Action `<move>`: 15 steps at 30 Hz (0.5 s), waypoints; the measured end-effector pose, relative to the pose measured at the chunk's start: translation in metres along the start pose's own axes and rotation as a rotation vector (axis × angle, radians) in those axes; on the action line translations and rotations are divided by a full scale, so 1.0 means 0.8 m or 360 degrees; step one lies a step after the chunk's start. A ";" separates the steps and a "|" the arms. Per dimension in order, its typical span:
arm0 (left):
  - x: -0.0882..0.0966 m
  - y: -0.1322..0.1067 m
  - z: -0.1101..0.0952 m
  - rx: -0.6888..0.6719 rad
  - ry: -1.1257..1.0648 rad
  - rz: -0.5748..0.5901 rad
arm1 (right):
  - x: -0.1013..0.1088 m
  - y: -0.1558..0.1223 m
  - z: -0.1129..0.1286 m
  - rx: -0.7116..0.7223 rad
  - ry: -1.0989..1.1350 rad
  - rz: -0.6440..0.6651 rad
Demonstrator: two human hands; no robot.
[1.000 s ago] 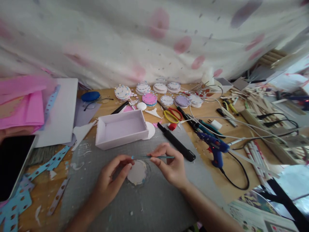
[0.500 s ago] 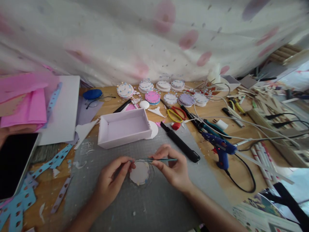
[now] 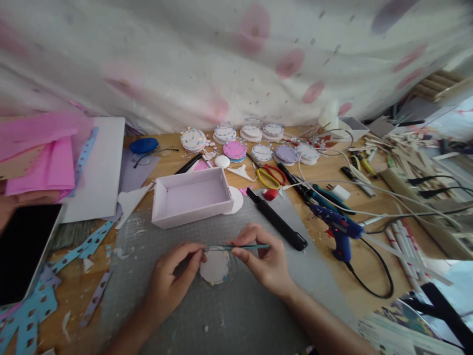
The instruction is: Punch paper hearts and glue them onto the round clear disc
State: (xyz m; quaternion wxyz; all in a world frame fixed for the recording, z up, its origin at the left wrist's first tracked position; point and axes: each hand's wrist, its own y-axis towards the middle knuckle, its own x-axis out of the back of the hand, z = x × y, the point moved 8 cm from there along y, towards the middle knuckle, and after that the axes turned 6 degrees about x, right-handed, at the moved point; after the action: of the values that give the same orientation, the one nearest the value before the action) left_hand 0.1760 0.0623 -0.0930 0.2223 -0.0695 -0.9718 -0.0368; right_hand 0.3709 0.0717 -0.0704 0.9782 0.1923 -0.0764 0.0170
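My left hand point(image 3: 173, 278) and my right hand point(image 3: 264, 261) are both pinched on a thin teal stick point(image 3: 238, 246), held level just above a small white scalloped disc point(image 3: 215, 266). The disc lies in a clear round lid on the grey cutting mat point(image 3: 236, 315). The left fingers grip the stick's left end, the right thumb and forefinger its middle. A shallow lilac foam tray point(image 3: 192, 196) stands just beyond the hands.
A black knife handle point(image 3: 277, 219), a blue glue gun point(image 3: 338, 231) with its cord, red-and-yellow scissors point(image 3: 268, 175) and several decorated discs point(image 3: 236, 149) lie beyond. Pink paper point(image 3: 40, 158), a dark tablet point(image 3: 22, 246) and punched blue strips point(image 3: 74, 251) are at left. Wooden sticks pile at right.
The hands and stick have barely shifted; the stick's left end has sunk slightly toward the disc. The view has drifted a little.
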 end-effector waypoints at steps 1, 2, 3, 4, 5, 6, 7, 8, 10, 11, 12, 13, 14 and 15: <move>0.000 0.000 -0.001 -0.0010 0.0010 -0.0009 | 0.000 0.000 0.001 0.0003 -0.0019 0.0006; 0.001 0.000 -0.001 -0.0017 0.0018 -0.0018 | -0.001 0.001 0.001 0.0006 -0.0035 0.0013; 0.001 0.000 -0.001 -0.0026 0.0022 -0.0028 | -0.002 0.001 0.002 0.0010 -0.0047 0.0021; 0.002 -0.001 -0.001 -0.0035 0.0026 -0.0036 | -0.002 0.002 0.003 0.0014 -0.0053 0.0027; 0.002 0.000 -0.001 -0.0044 0.0030 -0.0043 | -0.002 0.002 0.003 0.0014 -0.0056 0.0033; 0.002 0.000 -0.001 -0.0051 0.0033 -0.0046 | -0.002 0.002 0.003 0.0012 -0.0055 0.0034; 0.002 0.000 -0.001 -0.0057 0.0037 -0.0046 | -0.002 0.003 0.002 0.0008 -0.0054 0.0032; 0.001 0.000 -0.001 -0.0062 0.0040 -0.0042 | -0.002 0.003 0.002 0.0003 -0.0053 0.0028; 0.001 0.001 -0.002 -0.0069 0.0045 -0.0037 | -0.001 0.003 -0.001 -0.0010 -0.0039 0.0012; 0.001 0.001 -0.003 -0.0072 0.0047 -0.0036 | -0.001 0.002 -0.003 -0.0023 -0.0028 0.0006; 0.001 0.001 -0.004 -0.0075 0.0048 -0.0036 | 0.000 0.002 -0.006 -0.0042 -0.0015 0.0002; 0.001 0.002 -0.004 -0.0077 0.0049 -0.0039 | 0.000 0.001 -0.009 -0.0067 0.0001 -0.0002; 0.002 0.002 -0.005 -0.0078 0.0051 -0.0041 | 0.001 0.000 -0.011 -0.0091 0.0020 -0.0010; 0.002 0.002 -0.006 -0.0081 0.0055 -0.0044 | 0.002 -0.001 -0.014 -0.0110 0.0039 -0.0022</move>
State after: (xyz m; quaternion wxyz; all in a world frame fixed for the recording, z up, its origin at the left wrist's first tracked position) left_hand 0.1766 0.0639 -0.0880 0.2366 -0.0612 -0.9674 -0.0657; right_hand 0.3738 0.0755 -0.0804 0.9852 0.1586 -0.0637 0.0099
